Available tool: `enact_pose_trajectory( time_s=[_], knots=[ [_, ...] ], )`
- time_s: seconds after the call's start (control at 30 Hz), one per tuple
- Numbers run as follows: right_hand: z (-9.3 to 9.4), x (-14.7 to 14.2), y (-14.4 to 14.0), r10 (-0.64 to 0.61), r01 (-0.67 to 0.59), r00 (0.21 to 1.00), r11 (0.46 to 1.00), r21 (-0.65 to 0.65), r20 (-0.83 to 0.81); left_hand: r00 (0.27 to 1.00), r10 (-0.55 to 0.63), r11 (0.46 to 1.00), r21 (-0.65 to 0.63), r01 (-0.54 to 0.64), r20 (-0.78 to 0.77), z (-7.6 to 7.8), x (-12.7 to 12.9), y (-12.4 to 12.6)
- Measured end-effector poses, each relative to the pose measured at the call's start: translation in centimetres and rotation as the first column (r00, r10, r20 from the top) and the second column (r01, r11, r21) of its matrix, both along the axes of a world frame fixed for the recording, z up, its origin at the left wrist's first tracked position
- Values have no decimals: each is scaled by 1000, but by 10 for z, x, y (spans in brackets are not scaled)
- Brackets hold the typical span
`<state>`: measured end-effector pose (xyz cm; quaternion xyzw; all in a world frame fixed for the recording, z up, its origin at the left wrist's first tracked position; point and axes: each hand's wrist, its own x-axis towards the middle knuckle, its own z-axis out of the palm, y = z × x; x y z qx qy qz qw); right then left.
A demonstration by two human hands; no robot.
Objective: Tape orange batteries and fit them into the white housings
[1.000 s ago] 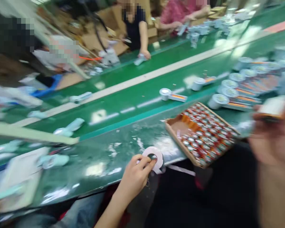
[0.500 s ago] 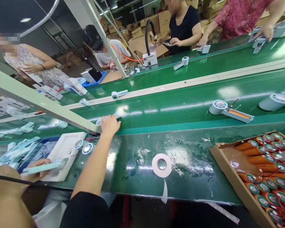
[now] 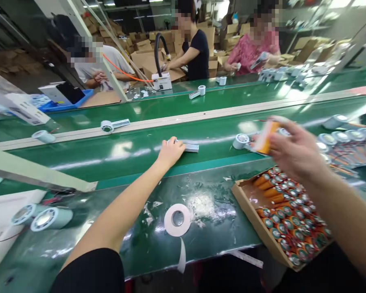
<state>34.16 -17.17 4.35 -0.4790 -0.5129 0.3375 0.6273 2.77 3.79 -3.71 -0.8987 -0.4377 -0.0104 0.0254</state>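
My left hand (image 3: pixel 171 152) reaches over the green belt, its fingers closed around the round head of a light blue handheld fan housing. The housing's open handle (image 3: pixel 192 148) points right from under my fingers. My right hand (image 3: pixel 295 148), blurred by motion, is raised above the belt at the right. It grips an orange battery (image 3: pixel 266 137) with a white face. Just left of that battery lies another fan housing (image 3: pixel 240 141) on the belt, its handle partly hidden. Below my right hand stands a cardboard box (image 3: pixel 250 211) of orange batteries with red wires.
A roll of white tape (image 3: pixel 177 220) lies on the bench, its loose end over the front edge. Two fan housings (image 3: pixel 53 219) rest at left beside a white foam tray (image 3: pixel 16 201). A slanted post (image 3: pixel 49 173) crosses the left side. Several co-workers sit across the belt.
The view has swung right. My right hand has come into view with the orange battery. My left hand stays on the fan housing on the belt; the co-worker's hand at far left is out of view.
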Motion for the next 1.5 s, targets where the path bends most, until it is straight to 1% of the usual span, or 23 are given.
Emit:
enact_pose_trajectory(
  time_s=[0.03,0.07,0.1,0.13,0.17,0.2,0.27,0.33,0.37,0.47,0.57,0.7,0.8,0.87,0.97,1.03,1.13,1.23,1.3,1.4,1.5],
  knots=[
    [1,-2,11,26,-26,1000,1000,-8,2,999,-36,999,-7,36,6,0,24,-1],
    [0,-4,26,60,-59,998,998,-20,32,998,-55,998,-16,55,5,1,42,0],
    [-4,-6,41,91,-88,991,996,-35,100,998,-61,998,-31,61,-3,3,55,1],
    [-9,-9,56,110,-101,973,993,-52,203,998,-57,997,-50,56,-16,5,63,3],
    [-14,-12,71,114,-97,937,993,-67,329,998,-47,996,-73,44,-33,8,68,6],
    [-20,-14,83,105,-79,881,994,-76,461,998,-33,995,-100,28,-51,11,70,10],
    [-32,-20,104,90,-42,735,995,-88,672,997,-1,988,-153,-11,-82,16,70,17],
    [-41,-27,122,87,-31,601,996,-85,794,995,26,979,-199,-44,-92,22,70,23],
    [-45,-31,130,93,-40,551,996,-85,829,995,35,974,-219,-54,-89,24,70,25],
    [-54,-40,156,120,-76,444,992,-96,888,998,49,966,-251,-58,-43,31,67,28],
    [-63,-45,176,156,-88,326,987,-135,932,997,67,968,-243,-55,41,31,63,28],
    [-76,-44,184,241,-104,170,969,-226,955,980,137,970,-220,-103,143,19,63,31],
    [-80,-45,184,287,-107,88,955,-277,954,965,182,965,-222,-138,191,8,69,35],
    [-79,-50,185,310,-114,41,946,-304,950,959,193,963,-229,-145,208,5,73,37],
    [-73,-63,189,334,-112,-12,936,-333,943,957,192,963,-231,-141,217,6,77,36],
    [-66,-69,192,335,-94,-24,937,-336,942,959,183,966,-224,-133,217,10,78,35],
    [-54,-70,193,315,-68,-19,946,-316,949,961,174,967,-222,-125,215,14,80,34],
    [-46,-58,187,288,-65,-1,955,-288,958,958,169,964,-242,-112,231,14,81,34],
    [-46,-45,181,282,-75,15,957,-280,959,953,166,960,-261,-97,255,10,82,36],
    [-50,-29,177,288,-95,35,954,-284,957,943,179,952,-290,-94,282,4,88,41],
    [-61,-28,177,301,-113,29,948,-296,953,936,200,945,-311,-105,291,0,94,45]
  ],
)
